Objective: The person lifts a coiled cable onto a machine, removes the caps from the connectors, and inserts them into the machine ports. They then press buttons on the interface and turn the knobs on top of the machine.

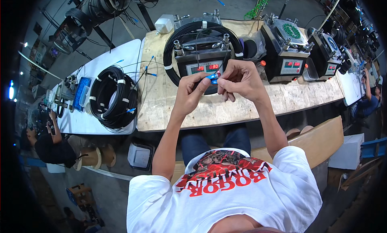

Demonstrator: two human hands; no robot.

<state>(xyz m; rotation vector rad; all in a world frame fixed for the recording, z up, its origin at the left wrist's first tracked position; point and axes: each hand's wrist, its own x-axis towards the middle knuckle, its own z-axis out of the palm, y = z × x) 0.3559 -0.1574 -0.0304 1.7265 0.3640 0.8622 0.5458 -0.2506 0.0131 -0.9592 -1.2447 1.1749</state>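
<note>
Hands: qty 2, both raised over the front of the wood worktable [161, 112], ctr.
L hand [192, 92]: thumb & index pinched on the blue connectors [214, 82], qty 2 visible, 1 above the other. Pos.: btwn the 2 hands, in front of the ringed machine's display.
R hand [242, 80]: thumb & index tips brought together at the R end of the connectors; other fingers curled below. Can't tell what, if anything, is gripped btwn the tips.

Machines w/ red digital displays: qty 3. No. 1, ctr machine [207, 57], stands behind the hands, ringed by 1 black cable coil [171, 73] w/ 3 pale ties visible. Nos. 2 & 3, R-side machines [284, 51], stand in a row to the R.

White bottle [164, 24]: qty 1, rear L corner of worktable. 
White table [131, 51]: qty 1, adjoining at L; carries a 2nd coil [113, 98], w/ several pale ties, plus 1 blue tray [82, 88] just beside it. Blue-tipped cable ends [152, 74]: min. 3 btwn the 2 coils.

Floor level: black bin [141, 155], qty 1, below the white table's R end; co-workers, qty 2 min., 1 far L, 1 far R.
</note>
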